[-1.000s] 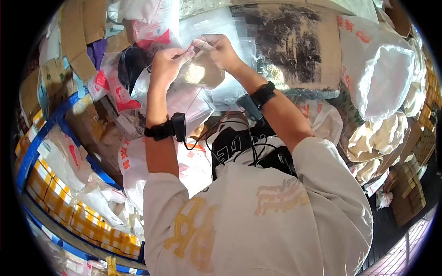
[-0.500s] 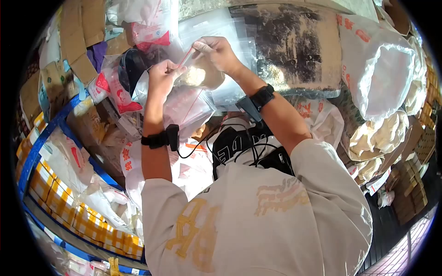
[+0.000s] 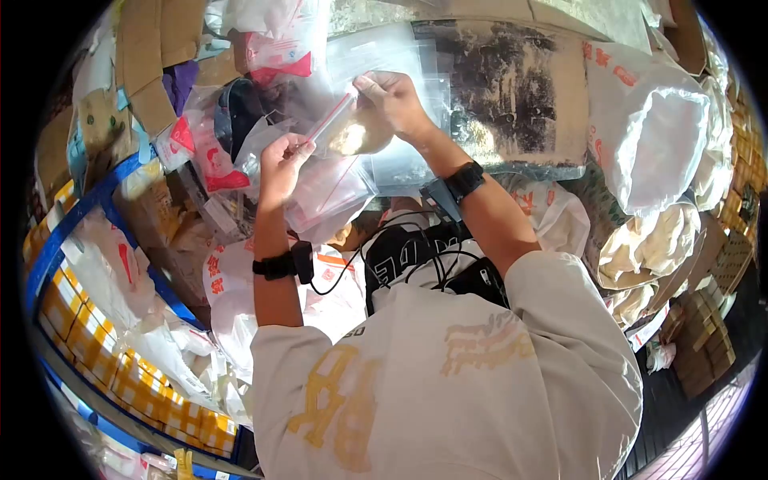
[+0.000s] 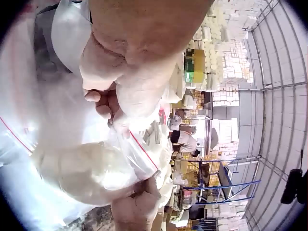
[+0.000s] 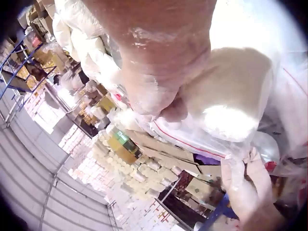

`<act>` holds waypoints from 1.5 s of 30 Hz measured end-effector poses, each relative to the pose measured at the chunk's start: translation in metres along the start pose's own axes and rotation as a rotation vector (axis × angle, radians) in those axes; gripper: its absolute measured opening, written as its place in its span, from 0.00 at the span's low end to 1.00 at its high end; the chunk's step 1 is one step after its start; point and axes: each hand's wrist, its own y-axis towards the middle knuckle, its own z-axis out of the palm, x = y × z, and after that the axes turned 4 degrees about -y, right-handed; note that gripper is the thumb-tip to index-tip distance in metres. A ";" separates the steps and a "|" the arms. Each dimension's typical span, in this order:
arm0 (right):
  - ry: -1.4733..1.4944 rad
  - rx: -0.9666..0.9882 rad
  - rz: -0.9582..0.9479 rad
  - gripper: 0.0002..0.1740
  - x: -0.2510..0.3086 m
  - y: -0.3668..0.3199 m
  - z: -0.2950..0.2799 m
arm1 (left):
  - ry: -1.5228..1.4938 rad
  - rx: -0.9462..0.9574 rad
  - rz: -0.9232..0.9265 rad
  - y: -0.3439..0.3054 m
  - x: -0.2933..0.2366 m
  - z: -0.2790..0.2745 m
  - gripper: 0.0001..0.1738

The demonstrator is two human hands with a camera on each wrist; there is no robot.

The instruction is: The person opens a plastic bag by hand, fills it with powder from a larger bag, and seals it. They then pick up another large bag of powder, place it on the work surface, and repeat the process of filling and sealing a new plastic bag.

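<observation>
Between my two hands stretches a clear zip bag (image 3: 356,132) with a red line along its mouth and pale, powder-like contents bulging in its lower part. My left hand (image 3: 282,164) pinches one end of the red-lined edge with thumb and fingers. The other end is pinched by my right hand (image 3: 396,104), higher and to the right. In the right wrist view the filled part of the bag (image 5: 226,91) hangs beside the right hand (image 5: 154,72). Other clear zip bags (image 3: 328,192) with red lines lie just below the left hand's side of the bag.
Flat clear bags (image 3: 400,168) lie beneath the hands, beside a dark-stained cardboard sheet (image 3: 512,96). Pink-and-white packages (image 3: 216,160) sit at left, near a blue metal frame (image 3: 48,264). A large white sack (image 3: 656,136) stands open at right. Another person (image 4: 185,141) is in the background.
My left hand has moved down and left, away from the right hand, along the bag's mouth. The red-lined edge now shows drawn straight between the two hands.
</observation>
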 end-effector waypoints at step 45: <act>-0.737 0.209 -0.466 0.13 0.040 -0.130 -0.040 | 0.379 -0.207 0.786 -0.081 -0.039 0.101 0.06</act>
